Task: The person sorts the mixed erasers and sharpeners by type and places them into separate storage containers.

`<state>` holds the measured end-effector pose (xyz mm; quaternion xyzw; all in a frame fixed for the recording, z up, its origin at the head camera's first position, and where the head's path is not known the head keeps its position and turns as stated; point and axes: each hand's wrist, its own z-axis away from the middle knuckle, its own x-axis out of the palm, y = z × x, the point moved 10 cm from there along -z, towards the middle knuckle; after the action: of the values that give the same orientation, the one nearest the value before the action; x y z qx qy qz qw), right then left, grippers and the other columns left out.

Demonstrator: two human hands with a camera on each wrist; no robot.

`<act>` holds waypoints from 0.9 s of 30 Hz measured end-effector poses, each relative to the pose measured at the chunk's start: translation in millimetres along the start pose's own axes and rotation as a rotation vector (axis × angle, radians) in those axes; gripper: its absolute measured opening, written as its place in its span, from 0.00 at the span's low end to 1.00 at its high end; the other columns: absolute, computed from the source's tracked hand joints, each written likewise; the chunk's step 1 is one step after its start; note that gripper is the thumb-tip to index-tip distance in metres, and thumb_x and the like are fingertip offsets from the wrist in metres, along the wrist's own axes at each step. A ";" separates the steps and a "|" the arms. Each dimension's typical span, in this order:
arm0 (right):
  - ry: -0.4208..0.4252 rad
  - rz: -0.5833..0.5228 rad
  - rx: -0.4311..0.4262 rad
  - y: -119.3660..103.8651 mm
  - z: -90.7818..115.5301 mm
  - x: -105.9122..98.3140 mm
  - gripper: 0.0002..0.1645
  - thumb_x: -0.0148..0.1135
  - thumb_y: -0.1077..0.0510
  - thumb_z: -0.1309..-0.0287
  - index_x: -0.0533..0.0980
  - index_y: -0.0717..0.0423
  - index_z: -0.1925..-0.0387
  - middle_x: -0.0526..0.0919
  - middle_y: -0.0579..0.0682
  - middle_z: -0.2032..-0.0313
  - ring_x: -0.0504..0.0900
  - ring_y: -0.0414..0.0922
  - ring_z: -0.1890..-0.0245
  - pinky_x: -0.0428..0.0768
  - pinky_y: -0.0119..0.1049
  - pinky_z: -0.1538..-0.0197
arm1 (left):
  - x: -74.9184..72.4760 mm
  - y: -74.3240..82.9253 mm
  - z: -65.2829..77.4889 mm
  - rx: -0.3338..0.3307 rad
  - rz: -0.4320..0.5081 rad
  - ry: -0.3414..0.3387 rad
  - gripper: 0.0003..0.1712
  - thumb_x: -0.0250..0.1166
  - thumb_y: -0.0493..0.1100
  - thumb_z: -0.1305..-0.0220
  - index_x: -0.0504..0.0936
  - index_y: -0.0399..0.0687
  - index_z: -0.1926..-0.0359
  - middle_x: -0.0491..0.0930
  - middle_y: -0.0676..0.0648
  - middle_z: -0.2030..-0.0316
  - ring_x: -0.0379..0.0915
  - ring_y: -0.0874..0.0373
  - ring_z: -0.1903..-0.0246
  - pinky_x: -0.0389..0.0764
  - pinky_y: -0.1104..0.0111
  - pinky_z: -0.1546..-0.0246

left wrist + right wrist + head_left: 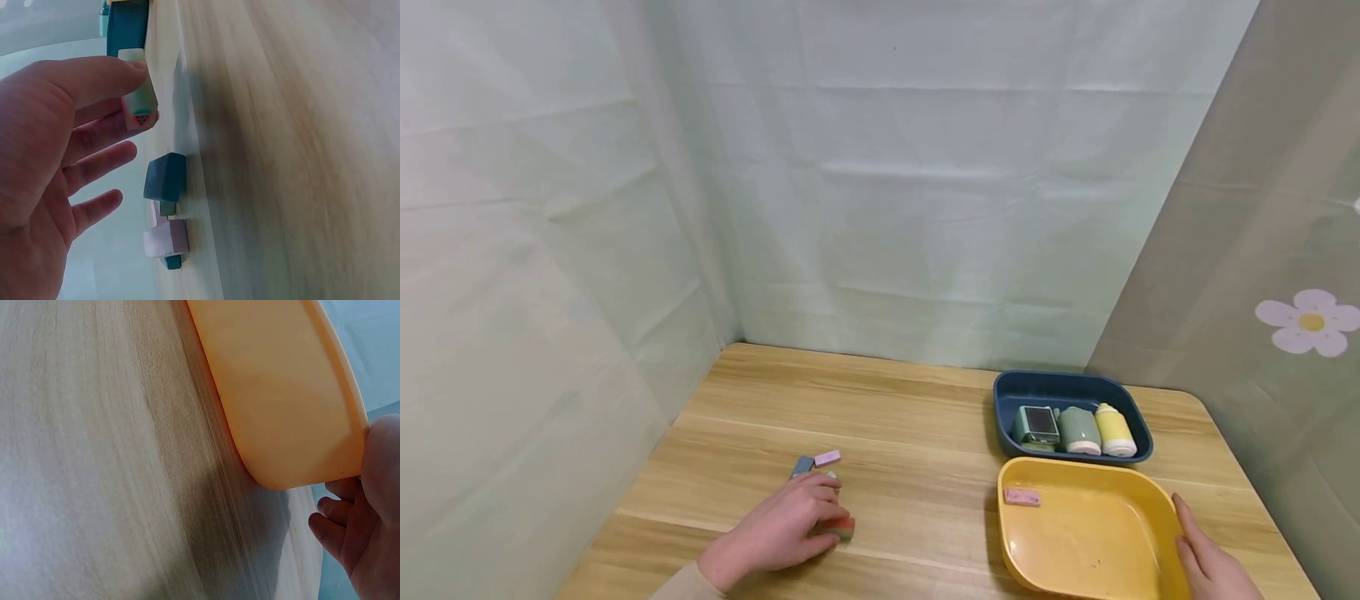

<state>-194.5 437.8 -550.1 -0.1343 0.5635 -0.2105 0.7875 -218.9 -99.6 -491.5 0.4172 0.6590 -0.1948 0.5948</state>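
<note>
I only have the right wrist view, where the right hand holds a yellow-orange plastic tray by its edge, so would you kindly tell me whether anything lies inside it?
Observer: Yes, the head view shows a small pink rectangular block in the yellow-orange plastic tray, near its far left corner.
Operator: Thank you; I would also be grateful to know what the left hand is doing, as it is outside my picture.
Observer: In the left wrist view, the left hand pinches a small block with a pale green body and a red, dark-dotted end.
</note>
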 end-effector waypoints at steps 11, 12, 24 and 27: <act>0.025 0.009 0.023 15.4 -7.3 3.2 0.43 0.33 0.45 0.12 0.31 0.69 0.18 0.56 0.81 0.28 0.72 0.75 0.33 0.72 0.68 0.34 | -2.5 7.2 -9.7 0.026 0.006 0.047 0.09 0.76 0.48 0.34 0.92 0.56 0.54 0.87 0.65 0.55 0.80 0.53 0.40 0.78 0.52 0.35; 0.027 0.008 0.025 13.6 -6.8 2.3 0.42 0.33 0.46 0.12 0.32 0.69 0.19 0.56 0.81 0.28 0.71 0.75 0.33 0.72 0.68 0.34 | -3.1 8.0 -10.5 0.027 0.009 0.049 0.09 0.76 0.49 0.33 0.92 0.56 0.54 0.87 0.65 0.55 0.80 0.52 0.40 0.78 0.52 0.35; 0.006 -0.005 0.010 -4.7 3.3 -2.8 0.39 0.34 0.55 0.13 0.33 0.76 0.21 0.53 0.84 0.29 0.66 0.79 0.32 0.68 0.71 0.34 | -9.0 23.9 -27.4 0.080 0.023 0.106 0.10 0.77 0.50 0.34 0.92 0.56 0.54 0.88 0.63 0.55 0.80 0.51 0.40 0.76 0.54 0.34; 0.008 0.001 0.005 -4.7 2.9 -2.4 0.39 0.35 0.55 0.13 0.33 0.76 0.21 0.53 0.83 0.29 0.67 0.79 0.32 0.69 0.71 0.34 | -9.6 27.6 -31.9 0.092 0.018 0.121 0.11 0.77 0.51 0.34 0.92 0.57 0.53 0.88 0.63 0.55 0.80 0.52 0.40 0.77 0.53 0.34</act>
<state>-193.3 434.8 -545.0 -0.1312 0.5661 -0.2122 0.7857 -217.7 -62.7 -468.9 0.4610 0.6803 -0.1941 0.5358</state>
